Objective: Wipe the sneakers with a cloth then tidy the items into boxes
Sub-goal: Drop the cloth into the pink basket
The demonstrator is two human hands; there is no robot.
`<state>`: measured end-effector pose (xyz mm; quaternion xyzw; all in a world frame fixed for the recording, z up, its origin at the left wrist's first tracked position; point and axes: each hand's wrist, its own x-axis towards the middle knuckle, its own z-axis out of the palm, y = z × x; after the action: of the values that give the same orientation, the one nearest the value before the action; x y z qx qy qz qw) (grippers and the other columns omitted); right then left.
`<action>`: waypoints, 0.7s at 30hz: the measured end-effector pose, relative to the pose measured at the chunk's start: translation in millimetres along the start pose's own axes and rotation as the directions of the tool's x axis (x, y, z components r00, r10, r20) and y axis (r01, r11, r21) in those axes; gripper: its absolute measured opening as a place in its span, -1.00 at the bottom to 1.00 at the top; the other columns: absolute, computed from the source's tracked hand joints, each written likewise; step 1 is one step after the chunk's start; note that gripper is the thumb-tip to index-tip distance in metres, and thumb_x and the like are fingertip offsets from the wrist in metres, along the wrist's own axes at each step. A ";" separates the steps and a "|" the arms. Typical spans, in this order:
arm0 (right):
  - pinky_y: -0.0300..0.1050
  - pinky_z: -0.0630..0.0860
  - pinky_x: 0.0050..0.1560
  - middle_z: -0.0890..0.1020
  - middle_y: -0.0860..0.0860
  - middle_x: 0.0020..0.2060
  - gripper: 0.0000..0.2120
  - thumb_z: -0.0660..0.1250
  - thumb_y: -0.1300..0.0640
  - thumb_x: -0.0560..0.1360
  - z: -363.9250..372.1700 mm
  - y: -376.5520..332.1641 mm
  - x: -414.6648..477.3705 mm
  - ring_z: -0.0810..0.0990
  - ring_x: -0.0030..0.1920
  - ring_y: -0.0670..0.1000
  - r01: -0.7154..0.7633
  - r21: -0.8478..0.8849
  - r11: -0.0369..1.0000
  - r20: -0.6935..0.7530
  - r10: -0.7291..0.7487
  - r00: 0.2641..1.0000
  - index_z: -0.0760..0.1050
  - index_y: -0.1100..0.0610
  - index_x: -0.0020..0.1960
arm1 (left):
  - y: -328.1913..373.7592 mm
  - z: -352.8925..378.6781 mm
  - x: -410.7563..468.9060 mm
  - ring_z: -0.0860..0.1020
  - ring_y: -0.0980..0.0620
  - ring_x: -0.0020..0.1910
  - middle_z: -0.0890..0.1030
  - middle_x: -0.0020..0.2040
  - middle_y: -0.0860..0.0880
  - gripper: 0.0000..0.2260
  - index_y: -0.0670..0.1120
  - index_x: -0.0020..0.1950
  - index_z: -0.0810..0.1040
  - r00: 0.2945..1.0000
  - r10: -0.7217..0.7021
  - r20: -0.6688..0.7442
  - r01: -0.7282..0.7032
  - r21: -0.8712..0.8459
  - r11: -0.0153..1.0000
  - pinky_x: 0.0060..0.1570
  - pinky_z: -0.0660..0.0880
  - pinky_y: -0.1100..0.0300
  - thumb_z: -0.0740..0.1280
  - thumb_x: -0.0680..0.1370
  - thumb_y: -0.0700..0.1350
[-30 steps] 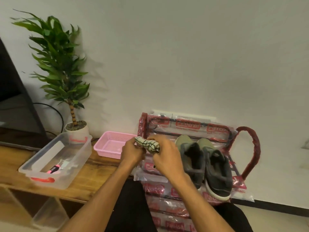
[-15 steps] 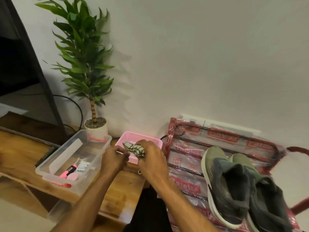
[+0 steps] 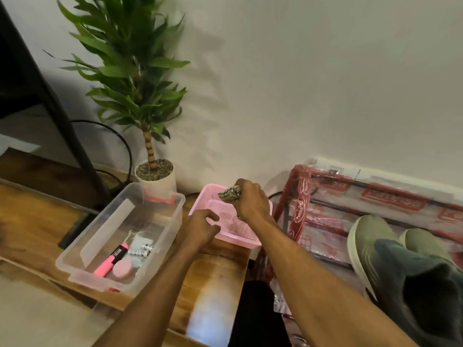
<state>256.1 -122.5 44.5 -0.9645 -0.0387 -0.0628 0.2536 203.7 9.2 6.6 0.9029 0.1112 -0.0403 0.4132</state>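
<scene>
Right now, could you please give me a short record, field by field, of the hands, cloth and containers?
right hand: grips the rolled patterned cloth above the pink basket
left hand: fingers loosely curled, holding nothing, by the basket's near-left rim
clear box: holds pink highlighter and batteries
sneakers: side by side on the wrapped rack

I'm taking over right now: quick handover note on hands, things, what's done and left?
Right hand grips the rolled cloth above the pink basket.
Left hand holds nothing, fingers loosely curled by the basket's near rim.
Sneakers sit side by side on the wrapped rack, to the right.
Clear box already holds small items.
Left: probably drop the cloth in the basket. Whether the sneakers are wiped clean can't be told.
</scene>
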 end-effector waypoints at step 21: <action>0.03 0.60 0.00 0.65 0.10 0.03 -0.78 0.35 0.26 0.45 30.2 25.9 -19.3 0.61 -0.01 0.12 -0.155 -0.029 0.987 0.423 0.153 0.893 0.62 0.19 0.08 | -5.1 20.8 6.1 0.58 -0.06 0.12 0.65 0.15 -0.09 -0.86 0.02 -0.11 0.61 0.996 -0.034 -0.080 0.036 0.024 0.999 -0.03 0.54 0.15 0.53 0.42 -0.07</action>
<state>242.7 -130.9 3.1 -0.9544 -0.0167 0.1683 0.2461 208.8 -2.2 -11.9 0.9070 0.1430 -0.0130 0.3959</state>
